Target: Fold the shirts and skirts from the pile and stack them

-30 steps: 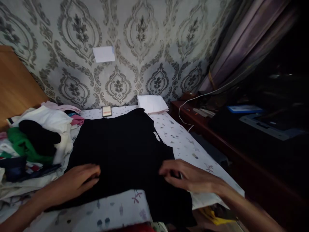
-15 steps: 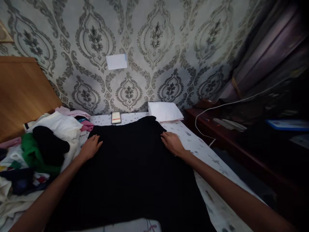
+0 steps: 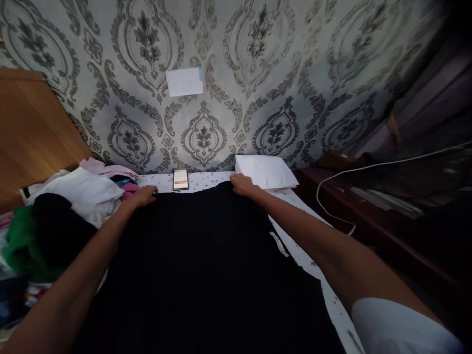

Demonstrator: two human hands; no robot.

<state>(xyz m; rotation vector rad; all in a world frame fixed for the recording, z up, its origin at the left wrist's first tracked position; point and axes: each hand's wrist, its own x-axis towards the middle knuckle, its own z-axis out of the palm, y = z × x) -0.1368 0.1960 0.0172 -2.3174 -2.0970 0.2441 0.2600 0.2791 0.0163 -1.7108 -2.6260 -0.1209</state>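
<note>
1. The black garment (image 3: 206, 255) lies spread between both hands' fingers and toward the person.
2. Left hand (image 3: 145, 195) and right hand (image 3: 243, 185) have fingers curled at its far corners; whether they pinch cloth, I cannot tell.
3. Uneven pulling could crease it, or disturb the clothes pile (image 3: 88, 189) beside the left fingers.
4. Since half a second ago, both hands have reached farther forward, uncovering the white tag (image 3: 279, 244) nearer than the right fingers.
</note>
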